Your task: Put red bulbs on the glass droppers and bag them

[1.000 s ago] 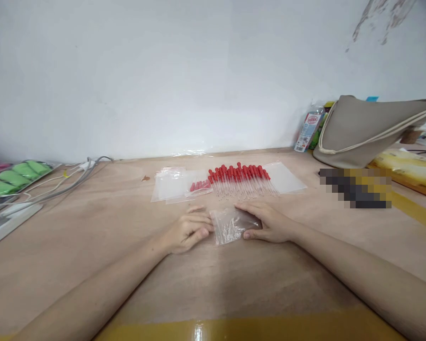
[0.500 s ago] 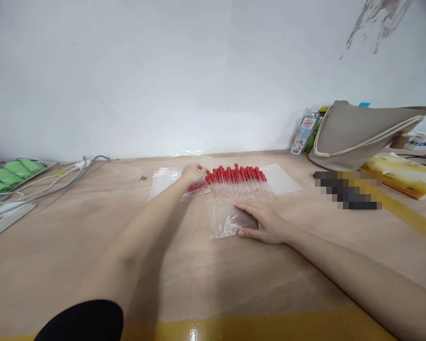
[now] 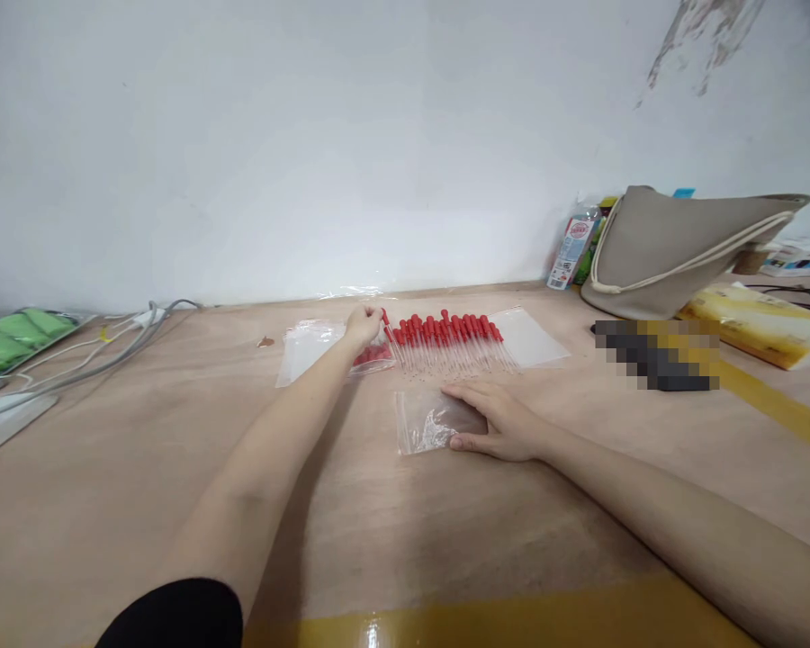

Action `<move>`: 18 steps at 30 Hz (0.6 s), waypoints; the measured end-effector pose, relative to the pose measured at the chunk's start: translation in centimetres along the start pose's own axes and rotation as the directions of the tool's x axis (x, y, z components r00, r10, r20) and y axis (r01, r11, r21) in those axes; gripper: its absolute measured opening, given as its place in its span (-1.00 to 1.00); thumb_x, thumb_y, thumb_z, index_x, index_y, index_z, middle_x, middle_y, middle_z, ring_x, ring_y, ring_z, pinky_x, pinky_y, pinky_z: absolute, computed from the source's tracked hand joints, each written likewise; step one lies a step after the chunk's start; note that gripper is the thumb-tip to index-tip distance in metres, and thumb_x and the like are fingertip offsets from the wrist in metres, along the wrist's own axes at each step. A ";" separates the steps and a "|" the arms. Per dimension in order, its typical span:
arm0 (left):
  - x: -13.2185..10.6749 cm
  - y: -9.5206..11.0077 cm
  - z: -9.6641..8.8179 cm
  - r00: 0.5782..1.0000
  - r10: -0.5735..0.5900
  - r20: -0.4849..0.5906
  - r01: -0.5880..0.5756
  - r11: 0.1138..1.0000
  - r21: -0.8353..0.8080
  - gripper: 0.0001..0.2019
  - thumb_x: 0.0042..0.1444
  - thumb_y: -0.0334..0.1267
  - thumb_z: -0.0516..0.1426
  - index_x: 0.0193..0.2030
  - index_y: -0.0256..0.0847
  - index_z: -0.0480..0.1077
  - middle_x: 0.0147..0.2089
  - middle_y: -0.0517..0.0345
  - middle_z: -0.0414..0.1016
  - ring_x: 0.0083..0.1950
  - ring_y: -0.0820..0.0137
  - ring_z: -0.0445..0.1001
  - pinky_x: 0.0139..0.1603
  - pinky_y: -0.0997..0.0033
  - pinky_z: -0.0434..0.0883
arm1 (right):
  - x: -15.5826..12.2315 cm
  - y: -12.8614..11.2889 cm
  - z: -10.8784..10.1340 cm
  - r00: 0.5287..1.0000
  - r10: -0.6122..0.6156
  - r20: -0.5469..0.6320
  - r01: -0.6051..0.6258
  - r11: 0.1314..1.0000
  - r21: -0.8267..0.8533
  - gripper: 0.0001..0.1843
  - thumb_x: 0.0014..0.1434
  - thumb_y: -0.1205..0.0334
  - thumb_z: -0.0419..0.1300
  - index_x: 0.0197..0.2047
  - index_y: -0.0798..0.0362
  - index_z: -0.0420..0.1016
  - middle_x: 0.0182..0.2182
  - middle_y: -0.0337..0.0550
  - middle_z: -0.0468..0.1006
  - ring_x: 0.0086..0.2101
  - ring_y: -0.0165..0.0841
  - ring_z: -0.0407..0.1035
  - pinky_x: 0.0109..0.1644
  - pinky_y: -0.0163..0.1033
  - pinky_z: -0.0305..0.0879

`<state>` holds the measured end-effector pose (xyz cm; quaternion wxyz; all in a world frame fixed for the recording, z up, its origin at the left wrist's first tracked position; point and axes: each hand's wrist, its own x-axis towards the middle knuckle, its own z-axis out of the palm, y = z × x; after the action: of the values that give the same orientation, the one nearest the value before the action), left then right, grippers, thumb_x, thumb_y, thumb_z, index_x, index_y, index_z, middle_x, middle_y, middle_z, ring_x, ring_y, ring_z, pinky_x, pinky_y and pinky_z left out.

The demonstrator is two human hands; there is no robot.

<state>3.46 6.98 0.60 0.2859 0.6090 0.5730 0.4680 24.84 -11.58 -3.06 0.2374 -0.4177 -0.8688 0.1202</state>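
My left hand (image 3: pixel 363 328) pinches the red bulb of a glass dropper (image 3: pixel 387 322), at the left end of a row of droppers (image 3: pixel 445 335) with red rubber bulbs and thin clear tubes. The held dropper's tube slants down to the right, close to the others. Below that hand lies a clear bag (image 3: pixel 374 358) with red bulbs in it, partly covered by the fingers. My right hand (image 3: pixel 506 423) rests with thumb and fingers spread on a clear zip bag (image 3: pixel 422 423), which lies flat on the table in front of the row.
More clear bags (image 3: pixel 302 349) lie at the left, and a whitish bag (image 3: pixel 533 340) at the right of the row. A grey-brown bag (image 3: pixel 681 252), a bottle (image 3: pixel 572 247) and a yellow pack (image 3: pixel 756 324) stand right. Cables (image 3: pixel 128 333) and a green pack (image 3: pixel 23 337) are left.
My left hand has closed on a dropper's red bulb and raised it slightly above the row's left end. The right hand stays on the zip bag. The view has shifted slightly.
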 end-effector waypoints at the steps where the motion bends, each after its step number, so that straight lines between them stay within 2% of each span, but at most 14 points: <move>1: -0.4 0.2 -0.5 0.999 0.027 -0.035 -0.029 0.998 -0.053 -0.87 0.04 -0.29 0.05 -0.46 -0.29 0.32 -0.47 0.10 0.44 -0.40 0.45 0.41 -0.35 0.49 0.30 | 0.0 0.0 0.0 1.000 0.004 0.005 -0.004 1.000 -0.005 -0.23 0.01 -0.19 0.12 0.18 0.10 0.17 0.09 0.09 0.28 0.06 -0.13 0.18 0.11 0.01 0.12; 3: -1.5 0.5 -1.8 0.992 0.073 -0.100 -0.087 0.986 -0.140 -0.86 0.13 -0.27 -0.04 -0.30 -0.27 0.27 -0.34 0.09 0.46 -0.35 0.52 0.41 -0.32 0.53 0.32 | 0.0 0.0 -0.1 1.000 0.012 0.012 -0.012 1.000 -0.012 -0.23 0.01 -0.20 0.12 0.18 0.11 0.17 0.10 0.08 0.28 0.06 -0.14 0.18 0.11 0.00 0.12; 5: -3.2 0.3 -3.6 0.981 0.105 -0.162 -0.142 0.961 -0.236 -0.86 0.16 -0.24 -0.06 -0.21 -0.23 0.19 -0.30 0.11 0.45 -0.36 0.55 0.40 -0.32 0.55 0.32 | 0.0 0.0 -0.1 1.000 0.012 0.015 -0.012 1.000 -0.011 -0.23 0.01 -0.19 0.13 0.18 0.10 0.17 0.09 0.08 0.28 0.06 -0.14 0.18 0.11 0.01 0.13; 7: -5.5 -0.3 -5.6 0.965 0.120 -0.231 -0.213 0.874 -0.436 -0.79 0.08 -0.20 0.06 -0.18 -0.20 0.16 -0.36 0.17 0.45 -0.42 0.54 0.39 -0.35 0.52 0.33 | 0.0 0.1 0.0 1.000 0.004 0.011 -0.004 1.000 -0.002 -0.23 0.01 -0.19 0.13 0.19 0.08 0.15 0.10 0.07 0.28 0.06 -0.14 0.18 0.11 0.02 0.12; 9: -8.0 -1.2 -7.5 0.971 0.075 -0.229 -0.186 0.835 -0.518 -0.66 -0.02 -0.18 0.16 -0.13 -0.18 0.16 -0.41 0.22 0.44 -0.45 0.53 0.38 -0.34 0.49 0.34 | 0.0 0.1 0.1 1.000 -0.003 0.001 0.003 1.000 0.008 -0.24 0.01 -0.18 0.13 0.19 0.06 0.15 0.09 0.06 0.28 0.06 -0.13 0.18 0.10 0.04 0.13; 11: -10.3 -2.0 -8.8 0.987 0.032 -0.155 -0.114 0.824 -0.554 -0.59 -0.06 -0.18 0.19 -0.08 -0.16 0.18 -0.40 0.23 0.45 -0.43 0.53 0.38 -0.31 0.48 0.35 | 0.0 0.1 0.1 1.000 -0.007 -0.011 0.007 1.000 0.010 -0.26 0.01 -0.18 0.14 0.18 0.04 0.17 0.08 0.06 0.30 0.05 -0.11 0.19 0.09 0.06 0.13; 14: -12.5 -2.9 -9.3 0.994 -0.037 -0.100 -0.028 0.814 -0.580 -0.61 -0.11 -0.16 0.21 -0.13 -0.19 0.26 -0.38 0.22 0.44 -0.42 0.54 0.38 -0.31 0.49 0.35 | 0.0 0.0 0.1 1.000 -0.002 -0.014 0.002 1.000 0.003 -0.27 0.01 -0.18 0.13 0.16 0.05 0.19 0.07 0.07 0.31 0.04 -0.11 0.20 0.08 0.05 0.13; 18: -13.6 -3.2 -8.2 0.984 -0.141 -0.113 0.061 0.848 -0.526 -0.71 -0.11 -0.19 0.20 -0.25 -0.25 0.30 -0.45 0.24 0.39 -0.45 0.54 0.36 -0.36 0.51 0.33 | 0.1 0.0 0.0 1.000 -0.006 -0.014 0.006 1.000 0.001 -0.26 0.00 -0.18 0.13 0.16 0.06 0.19 0.05 0.07 0.33 0.02 -0.11 0.22 0.07 0.05 0.14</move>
<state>-3.98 -7.10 -2.23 0.4211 0.4418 0.4760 0.6332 24.75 -11.55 -3.04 0.2441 -0.4157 -0.8683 0.1167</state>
